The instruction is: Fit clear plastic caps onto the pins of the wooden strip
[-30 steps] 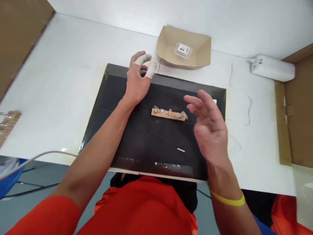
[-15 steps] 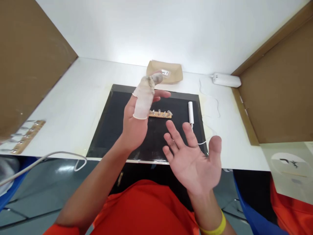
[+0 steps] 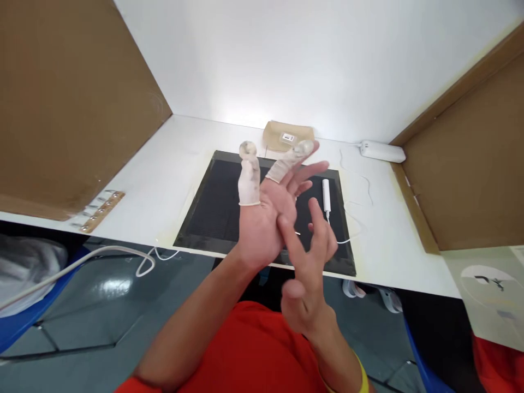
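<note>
My left hand (image 3: pixel 266 218) is raised over the black mat (image 3: pixel 213 218), palm turned up and fingers spread. It wears whitish finger cots, one on the thumb (image 3: pixel 249 180) and one on the index finger (image 3: pixel 289 161). Nothing lies in its palm. With its index fingertip, my right hand (image 3: pixel 309 273) touches the left palm near the wrist side. The right thumb stands apart, the other fingers are partly bent, and no object shows in them. My hands cover most of whatever lies at the middle of the mat.
A cardboard tray (image 3: pixel 270 134) with a label stands at the back. On the mat's right lies a white stick-shaped device (image 3: pixel 326 195) with a cable. A white power strip (image 3: pixel 382 152) is at back right, and a wooden strip with metal clips (image 3: pixel 102 212) at left. Brown panels (image 3: pixel 73 109) flank the table.
My left hand has turned, showing its palm and both finger cots. My right hand has moved left, from palm up and apart, to touch the left palm. The view has shifted slightly.
</note>
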`<state>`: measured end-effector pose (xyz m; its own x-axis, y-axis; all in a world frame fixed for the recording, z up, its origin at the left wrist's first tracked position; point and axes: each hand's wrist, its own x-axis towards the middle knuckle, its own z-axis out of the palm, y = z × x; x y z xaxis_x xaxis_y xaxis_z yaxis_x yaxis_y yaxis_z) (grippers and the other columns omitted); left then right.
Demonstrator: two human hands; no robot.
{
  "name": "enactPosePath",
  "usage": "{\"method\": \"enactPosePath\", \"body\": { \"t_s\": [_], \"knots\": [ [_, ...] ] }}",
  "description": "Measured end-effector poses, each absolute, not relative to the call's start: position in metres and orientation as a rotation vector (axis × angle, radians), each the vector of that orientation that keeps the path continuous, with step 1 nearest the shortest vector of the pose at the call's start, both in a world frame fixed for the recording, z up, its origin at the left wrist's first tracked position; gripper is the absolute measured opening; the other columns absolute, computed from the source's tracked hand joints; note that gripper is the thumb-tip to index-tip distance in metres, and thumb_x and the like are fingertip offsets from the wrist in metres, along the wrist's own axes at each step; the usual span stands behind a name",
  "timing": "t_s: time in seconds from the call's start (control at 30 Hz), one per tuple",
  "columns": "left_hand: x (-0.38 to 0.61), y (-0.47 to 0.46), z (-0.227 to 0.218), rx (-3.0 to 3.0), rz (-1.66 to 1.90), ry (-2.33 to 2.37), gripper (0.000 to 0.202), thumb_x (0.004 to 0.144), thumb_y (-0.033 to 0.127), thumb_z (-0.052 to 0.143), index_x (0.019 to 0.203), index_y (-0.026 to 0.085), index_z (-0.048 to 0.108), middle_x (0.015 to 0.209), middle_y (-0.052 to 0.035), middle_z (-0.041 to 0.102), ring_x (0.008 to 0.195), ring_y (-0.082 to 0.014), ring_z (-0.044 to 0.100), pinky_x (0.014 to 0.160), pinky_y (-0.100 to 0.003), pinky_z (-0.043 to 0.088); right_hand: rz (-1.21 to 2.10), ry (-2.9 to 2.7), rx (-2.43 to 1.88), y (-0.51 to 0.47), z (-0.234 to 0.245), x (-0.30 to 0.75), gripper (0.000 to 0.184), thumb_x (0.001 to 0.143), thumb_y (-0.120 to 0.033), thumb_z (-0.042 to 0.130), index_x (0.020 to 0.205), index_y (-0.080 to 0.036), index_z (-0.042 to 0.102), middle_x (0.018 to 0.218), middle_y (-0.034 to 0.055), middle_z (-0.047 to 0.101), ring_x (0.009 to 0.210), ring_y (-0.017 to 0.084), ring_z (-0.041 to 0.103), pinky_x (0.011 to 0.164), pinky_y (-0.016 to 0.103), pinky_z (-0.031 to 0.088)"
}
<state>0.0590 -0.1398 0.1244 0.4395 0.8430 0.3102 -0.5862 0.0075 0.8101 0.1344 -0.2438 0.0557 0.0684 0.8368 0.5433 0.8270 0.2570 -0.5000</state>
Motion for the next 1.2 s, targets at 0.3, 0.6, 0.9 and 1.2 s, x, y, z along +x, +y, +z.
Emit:
{"method": "enactPosePath", "body": {
  "t_s": [0.3,0.6,0.9,1.2],
  "knots": [
    [0.053,-0.117,0.107,1.257,1.071,0.396,0.100,0.098,0.078,-0.013,0.132,0.029,0.068,0.151,-0.0015,0.064,0.148,-0.0354,0.053,0.109,-0.058,0.055,-0.126,-1.756,-1.592,-0.248,0.054,0.156,0.058,0.104,-0.069,0.029,0.119,-0.033,0.073,0.177,0.0037,0.020,0.151,0.037,0.034,0.115,0.058,0.031],
    [0.058,-0.094,0.080,1.459,1.095,0.595,0.060,0.109,0.072,0.024,0.146,0.039,0.057,0.153,0.0018,0.061,0.150,-0.0367,0.051,0.106,-0.057,0.057,-0.049,-1.829,-1.590,-0.209,0.048,0.151,0.062,0.103,-0.068,0.038,0.156,-0.037,0.047,0.179,0.0089,0.011,0.156,0.039,0.026,0.120,0.059,0.027],
    [0.054,-0.077,0.072,1.328,1.174,0.776,0.071,0.110,0.068,0.004,0.143,0.039,0.060,0.150,0.0024,0.063,0.149,-0.0323,0.053,0.110,-0.059,0.054,0.039,-1.793,-1.672,-0.222,0.042,0.167,0.057,0.105,-0.068,0.032,0.137,-0.032,0.064,0.180,0.0064,0.006,0.158,0.039,0.022,0.116,0.058,0.031],
    [0.051,-0.096,0.055,1.299,1.034,0.759,0.070,0.101,0.083,0.018,0.155,0.045,0.041,0.171,0.0043,0.038,0.160,-0.0327,0.036,0.119,-0.059,0.048,0.173,-1.886,-1.659,-0.217,0.023,0.170,0.053,0.100,-0.068,0.049,0.133,-0.032,0.068,0.181,0.0039,-0.004,0.155,0.042,0.025,0.116,0.058,0.030]
  ]
}}
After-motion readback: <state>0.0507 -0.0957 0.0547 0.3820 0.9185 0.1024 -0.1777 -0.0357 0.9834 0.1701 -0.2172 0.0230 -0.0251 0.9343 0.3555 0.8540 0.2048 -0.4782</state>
